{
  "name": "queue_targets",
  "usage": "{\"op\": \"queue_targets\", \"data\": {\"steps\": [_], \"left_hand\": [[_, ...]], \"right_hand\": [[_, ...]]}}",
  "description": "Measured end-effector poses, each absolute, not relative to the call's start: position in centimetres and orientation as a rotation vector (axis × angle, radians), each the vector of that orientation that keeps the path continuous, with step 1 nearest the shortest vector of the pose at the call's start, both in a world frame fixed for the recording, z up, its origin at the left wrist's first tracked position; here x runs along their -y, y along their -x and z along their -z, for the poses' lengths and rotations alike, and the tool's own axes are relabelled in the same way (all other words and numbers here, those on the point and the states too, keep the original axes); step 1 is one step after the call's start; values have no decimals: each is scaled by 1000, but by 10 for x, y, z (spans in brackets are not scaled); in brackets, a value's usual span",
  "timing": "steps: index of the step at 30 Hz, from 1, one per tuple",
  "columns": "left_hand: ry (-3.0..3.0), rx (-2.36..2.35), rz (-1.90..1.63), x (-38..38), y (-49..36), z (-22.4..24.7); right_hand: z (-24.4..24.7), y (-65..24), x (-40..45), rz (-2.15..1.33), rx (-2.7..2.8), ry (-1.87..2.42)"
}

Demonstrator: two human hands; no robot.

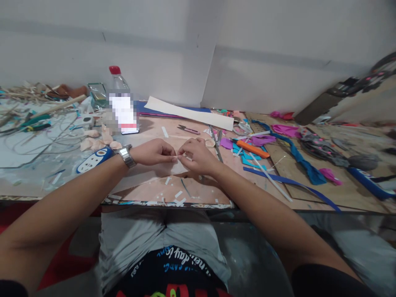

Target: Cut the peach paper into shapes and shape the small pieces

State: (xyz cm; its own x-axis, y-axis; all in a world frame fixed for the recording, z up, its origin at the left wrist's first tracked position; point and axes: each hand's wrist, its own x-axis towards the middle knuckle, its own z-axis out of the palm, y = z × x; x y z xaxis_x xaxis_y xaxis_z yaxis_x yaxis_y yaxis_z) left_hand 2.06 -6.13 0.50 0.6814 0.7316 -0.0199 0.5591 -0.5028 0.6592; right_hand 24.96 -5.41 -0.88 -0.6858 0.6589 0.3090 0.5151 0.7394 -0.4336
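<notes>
Close together over the table, my two hands meet at the fingertips. My left hand (154,152), with a watch (126,156) on its wrist, is closed in a pinch on a thin, pale sheet (142,175). My right hand (198,156) pinches at the same spot, its thumb and forefinger on the sheet's edge. Whether the sheet is paper or cloth I cannot make out. Small white strips (178,202) lie scattered just below the hands. Beyond them are small thread snips (188,130) and a ring of tape (210,143).
A bottle (115,74) stands behind a lit phone (124,113) at the back left. To the right lie an orange cutter (253,149), blue strips (297,183) and pink scraps (286,130). Pliers (35,120) and sticks crowd the far left. A wall (173,49) closes the back.
</notes>
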Motion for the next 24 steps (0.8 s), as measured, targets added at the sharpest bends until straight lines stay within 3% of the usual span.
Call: {"op": "queue_targets", "data": {"steps": [24], "left_hand": [[-2184, -994, -232, 59, -16, -4]], "right_hand": [[10, -248, 57, -464, 2526, 886]]}}
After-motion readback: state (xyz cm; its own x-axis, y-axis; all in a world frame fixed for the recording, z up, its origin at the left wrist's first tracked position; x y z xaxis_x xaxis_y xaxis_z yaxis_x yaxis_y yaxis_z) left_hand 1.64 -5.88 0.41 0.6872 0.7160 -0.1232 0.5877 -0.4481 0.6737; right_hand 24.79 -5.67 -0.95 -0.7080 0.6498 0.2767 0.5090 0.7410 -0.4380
